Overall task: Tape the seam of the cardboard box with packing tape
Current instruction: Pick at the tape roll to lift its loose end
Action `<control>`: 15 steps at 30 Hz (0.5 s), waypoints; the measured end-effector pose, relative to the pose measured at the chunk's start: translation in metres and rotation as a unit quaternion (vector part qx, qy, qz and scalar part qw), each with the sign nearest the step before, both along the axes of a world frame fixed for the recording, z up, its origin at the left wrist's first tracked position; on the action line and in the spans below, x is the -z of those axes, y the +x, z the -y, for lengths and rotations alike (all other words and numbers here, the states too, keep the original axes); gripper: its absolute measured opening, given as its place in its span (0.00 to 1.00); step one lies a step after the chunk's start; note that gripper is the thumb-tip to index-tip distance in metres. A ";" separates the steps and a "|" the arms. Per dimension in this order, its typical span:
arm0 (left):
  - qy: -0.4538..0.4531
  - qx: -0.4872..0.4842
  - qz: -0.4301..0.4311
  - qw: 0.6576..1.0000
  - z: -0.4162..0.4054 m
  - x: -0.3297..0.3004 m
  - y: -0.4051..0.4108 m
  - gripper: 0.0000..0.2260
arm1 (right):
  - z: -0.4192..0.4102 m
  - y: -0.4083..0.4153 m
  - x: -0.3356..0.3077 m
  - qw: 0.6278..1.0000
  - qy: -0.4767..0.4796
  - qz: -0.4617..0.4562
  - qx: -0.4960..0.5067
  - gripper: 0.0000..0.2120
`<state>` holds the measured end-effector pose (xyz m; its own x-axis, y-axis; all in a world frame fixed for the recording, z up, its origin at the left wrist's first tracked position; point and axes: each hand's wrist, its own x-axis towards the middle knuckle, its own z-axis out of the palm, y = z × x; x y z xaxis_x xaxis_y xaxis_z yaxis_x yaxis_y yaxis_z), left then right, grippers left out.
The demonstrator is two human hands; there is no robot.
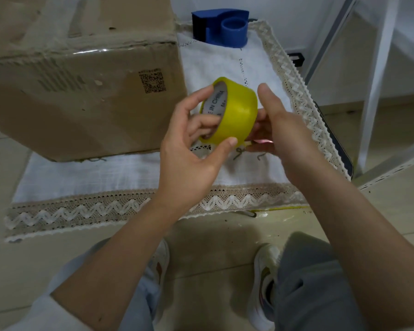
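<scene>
A yellow roll of packing tape (pixel 237 111) is held in the air in front of me, above a white cloth. My left hand (pixel 191 149) grips it, with fingers inside the core and the thumb on the outer face. My right hand (pixel 280 130) holds the roll's right side, its fingertips hidden behind the roll. A large brown cardboard box (pixel 81 91) stands at the left on the cloth, with clear tape along its top front edge and a QR code on its side.
A blue tape dispenser (pixel 222 27) sits at the back on the white lace-edged cloth (pixel 105 177). White metal frame legs (pixel 378 80) rise at the right. My knees and shoes are at the bottom, on a tiled floor.
</scene>
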<state>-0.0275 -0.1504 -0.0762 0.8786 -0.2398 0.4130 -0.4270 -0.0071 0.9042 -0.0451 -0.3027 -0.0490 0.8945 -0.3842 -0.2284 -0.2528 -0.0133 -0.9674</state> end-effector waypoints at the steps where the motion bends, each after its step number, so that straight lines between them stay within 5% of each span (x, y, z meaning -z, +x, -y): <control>1: -0.010 -0.001 -0.006 1.000 0.002 0.001 0.000 0.32 | -0.002 -0.001 0.001 0.999 0.029 0.007 -0.016 0.21; 8: -0.037 -0.022 -0.034 0.998 0.015 0.009 0.005 0.35 | -0.007 0.000 0.005 0.980 0.146 0.126 -0.058 0.11; 15: -0.048 -0.016 -0.031 0.998 0.019 0.010 0.001 0.39 | 0.003 0.001 0.002 0.969 0.116 0.154 -0.156 0.16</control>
<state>-0.0261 -0.1690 -0.0859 0.9101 -0.1736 0.3764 -0.3702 0.0679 0.9265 -0.0444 -0.3056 -0.0510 0.9984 -0.0539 0.0192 0.0288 0.1848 -0.9824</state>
